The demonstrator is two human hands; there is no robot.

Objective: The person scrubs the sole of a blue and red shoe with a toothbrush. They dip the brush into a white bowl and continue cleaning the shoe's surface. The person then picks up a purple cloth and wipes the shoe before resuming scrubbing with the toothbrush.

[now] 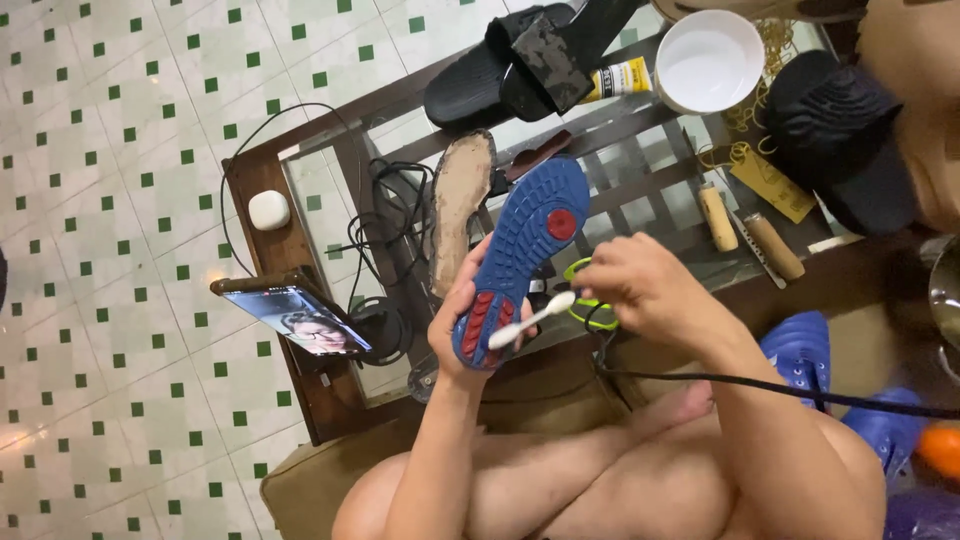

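My left hand (462,318) grips a blue shoe sole (527,240) with red patches, holding it by its lower end with the tread facing me. In my right hand (640,290) is a white toothbrush (530,320), its head resting on the red patch near the bottom of the sole. A bare brown insole-shaped sole (462,200) lies on the glass table just behind the blue one.
On the glass-topped wooden table (270,180) lie black slides (520,60), a yellow glue tube (620,78), a white bowl (708,60), wooden-handled tools (745,232), a white earbud case (268,210) and tangled cables (395,215). A phone (308,318) stands propped at the table's near left. Blue clogs (800,350) sit at right.
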